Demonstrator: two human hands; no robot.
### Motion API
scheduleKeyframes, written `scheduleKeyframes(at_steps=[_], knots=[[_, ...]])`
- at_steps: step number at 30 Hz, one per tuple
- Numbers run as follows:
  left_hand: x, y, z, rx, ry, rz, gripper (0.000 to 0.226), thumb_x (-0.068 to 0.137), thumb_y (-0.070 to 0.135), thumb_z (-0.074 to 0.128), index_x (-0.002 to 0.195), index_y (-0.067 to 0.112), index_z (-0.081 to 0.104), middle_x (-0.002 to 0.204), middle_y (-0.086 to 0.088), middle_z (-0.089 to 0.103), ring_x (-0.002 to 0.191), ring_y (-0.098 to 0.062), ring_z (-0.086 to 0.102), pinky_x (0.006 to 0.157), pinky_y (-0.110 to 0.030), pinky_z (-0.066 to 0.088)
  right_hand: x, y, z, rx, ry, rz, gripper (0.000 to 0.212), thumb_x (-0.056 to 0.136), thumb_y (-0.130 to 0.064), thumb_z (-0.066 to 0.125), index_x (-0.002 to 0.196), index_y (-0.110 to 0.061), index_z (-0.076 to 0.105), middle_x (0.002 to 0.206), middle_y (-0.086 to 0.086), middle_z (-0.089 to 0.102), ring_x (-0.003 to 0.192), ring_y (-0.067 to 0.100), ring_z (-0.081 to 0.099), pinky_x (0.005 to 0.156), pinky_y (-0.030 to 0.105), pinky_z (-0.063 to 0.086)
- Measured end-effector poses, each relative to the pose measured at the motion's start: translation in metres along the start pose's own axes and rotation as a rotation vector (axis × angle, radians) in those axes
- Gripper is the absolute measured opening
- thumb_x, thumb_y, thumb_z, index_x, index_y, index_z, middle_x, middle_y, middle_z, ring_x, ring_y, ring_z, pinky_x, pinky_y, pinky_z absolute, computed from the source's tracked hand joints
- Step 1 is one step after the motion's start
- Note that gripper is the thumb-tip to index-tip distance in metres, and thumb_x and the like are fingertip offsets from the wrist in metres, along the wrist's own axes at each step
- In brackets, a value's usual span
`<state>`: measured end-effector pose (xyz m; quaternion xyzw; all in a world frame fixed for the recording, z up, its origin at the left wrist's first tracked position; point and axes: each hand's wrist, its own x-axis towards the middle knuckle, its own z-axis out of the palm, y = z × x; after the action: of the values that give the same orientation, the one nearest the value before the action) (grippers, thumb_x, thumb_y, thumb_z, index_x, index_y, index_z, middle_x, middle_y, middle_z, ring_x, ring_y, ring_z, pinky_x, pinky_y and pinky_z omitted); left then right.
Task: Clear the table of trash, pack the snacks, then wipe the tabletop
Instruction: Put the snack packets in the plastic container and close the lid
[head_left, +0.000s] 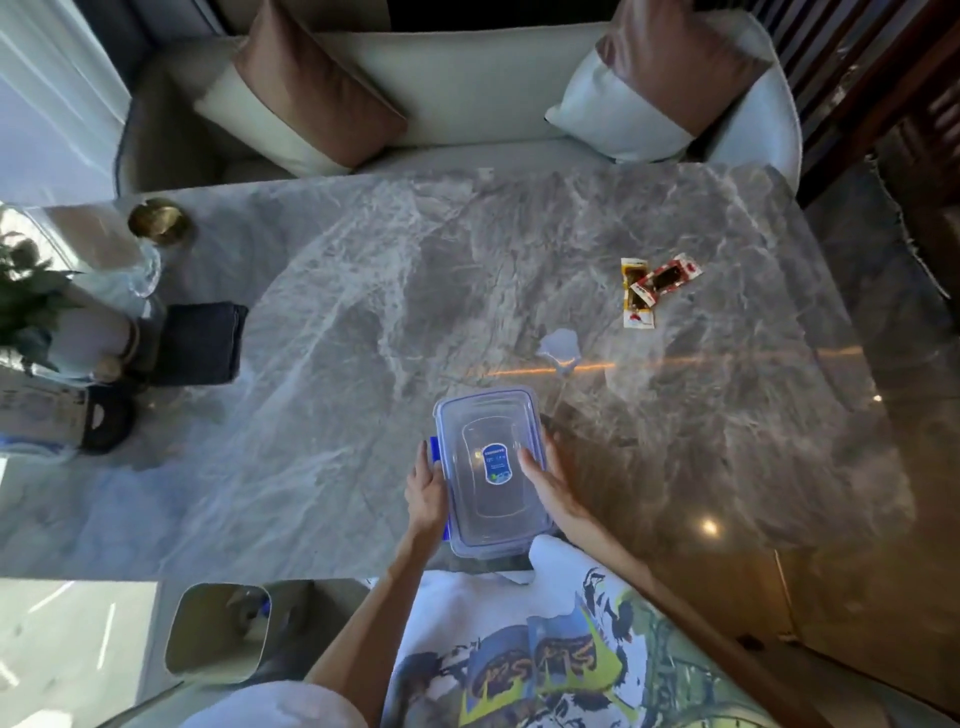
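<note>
I have the clear lidded box (488, 467) between both hands, in front of me on the desk (337, 322); my left hand (426, 491) is clamped on its left side by the blue clasp, fingers curled round the rim, and my right hand (545, 480) holds the right side, thumb on the lid and the other fingers wrapped over the edge; I judge this grip is to steady it while the clasps are undone, since the lid is still on and nothing can go in until it is off; the snack packets (655, 288) lie crossed, well beyond the box and to its right, so packing is not yet begun; between them and the box lies a small pale patch (558, 347), spill or scrap of film, I cannot tell which; far left of the box a folded dark cloth (200, 343) waits, likely for the wiping; the bin (218, 631) stands on the floor, left of the box and below the desk's edge, handy for trash; the marble beyond and right of the box is open, room to set the lid down and reach straight for the packets; the box's near end comes close to the desk's edge, so I would not draw it further toward me.
</note>
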<state>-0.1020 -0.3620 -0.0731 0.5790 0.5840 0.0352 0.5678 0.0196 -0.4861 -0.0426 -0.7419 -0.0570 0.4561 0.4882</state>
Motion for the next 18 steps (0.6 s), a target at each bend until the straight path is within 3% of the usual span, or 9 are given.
scheduleKeyframes(at_steps=[2,4,6,8,11,15,16,18], knots=[[0.0,0.011,0.001,0.089,0.0,0.104,0.055,0.094,0.011,0.045,0.148,0.013,0.036,0.148,-0.015,0.044,0.137,-0.032,0.042,0.116,-0.047,0.032,-0.001,-0.012,-0.016,0.133,-0.003,-0.011,0.061,0.096,-0.01,0.057,0.151,-0.011,0.03,0.154,0.01,0.038,0.134,0.017,0.048,0.11,0.027,0.041],[0.0,0.021,0.003,0.082,-0.047,0.181,0.055,0.083,0.013,0.054,0.137,0.006,0.046,0.132,-0.019,0.058,0.121,-0.035,0.056,0.103,-0.047,0.045,-0.005,-0.018,-0.037,0.222,-0.047,-0.017,0.047,0.093,0.0,0.059,0.137,-0.01,0.048,0.128,0.017,0.063,0.091,0.007,0.07,0.08,0.016,0.057],[0.004,0.026,0.001,0.176,-0.067,0.191,0.051,0.082,0.007,0.055,0.132,0.007,0.044,0.117,-0.026,0.061,0.107,-0.04,0.06,0.087,-0.04,0.05,-0.011,-0.016,-0.06,0.25,-0.028,-0.008,0.034,0.09,-0.001,0.062,0.12,-0.015,0.06,0.106,0.014,0.072,0.075,0.005,0.072,0.072,0.02,0.059],[0.013,0.027,-0.001,0.305,-0.063,0.213,0.053,0.083,-0.001,0.051,0.134,0.008,0.039,0.108,-0.032,0.061,0.099,-0.045,0.061,0.074,-0.037,0.044,-0.016,-0.009,-0.087,0.353,0.122,-0.004,0.03,0.085,-0.003,0.066,0.112,-0.016,0.063,0.088,0.003,0.077,0.07,0.006,0.073,0.068,0.023,0.059],[0.021,0.026,-0.005,0.363,-0.021,0.161,0.076,0.083,0.001,0.054,0.151,0.016,0.023,0.105,-0.03,0.063,0.092,-0.044,0.064,0.074,-0.041,0.048,-0.027,0.014,-0.135,0.55,0.343,0.05,0.046,0.091,0.006,0.054,0.133,-0.011,0.049,0.073,-0.003,0.077,0.063,0.004,0.072,0.055,0.015,0.055],[0.011,0.008,-0.017,-0.059,0.086,-0.083,0.069,0.085,0.0,0.056,0.145,0.017,0.027,0.092,-0.014,0.053,0.069,-0.032,0.061,0.064,-0.049,0.058,-0.044,0.059,-0.181,0.511,0.531,0.166,0.052,0.091,0.007,0.057,0.14,-0.004,0.045,0.062,-0.007,0.074,0.052,-0.001,0.067,0.047,0.01,0.052],[0.007,0.001,-0.021,-0.168,0.12,-0.137,0.063,0.086,-0.001,0.055,0.14,0.013,0.027,0.094,-0.013,0.05,0.07,-0.031,0.059,0.057,-0.047,0.058,-0.047,0.068,-0.185,0.486,0.587,0.191,0.052,0.09,0.007,0.058,0.14,-0.001,0.046,0.061,-0.006,0.073,0.048,-0.003,0.065,0.045,0.009,0.051],[0.001,-0.01,-0.027,-0.334,0.2,-0.204,0.052,0.087,-0.001,0.055,0.13,0.007,0.027,0.103,-0.016,0.047,0.078,-0.034,0.057,0.04,-0.035,0.056,-0.051,0.077,-0.182,0.445,0.663,0.231,0.053,0.092,0.004,0.058,0.143,-0.004,0.044,0.079,-0.001,0.07,0.044,-0.003,0.061,0.041,0.007,0.047]])
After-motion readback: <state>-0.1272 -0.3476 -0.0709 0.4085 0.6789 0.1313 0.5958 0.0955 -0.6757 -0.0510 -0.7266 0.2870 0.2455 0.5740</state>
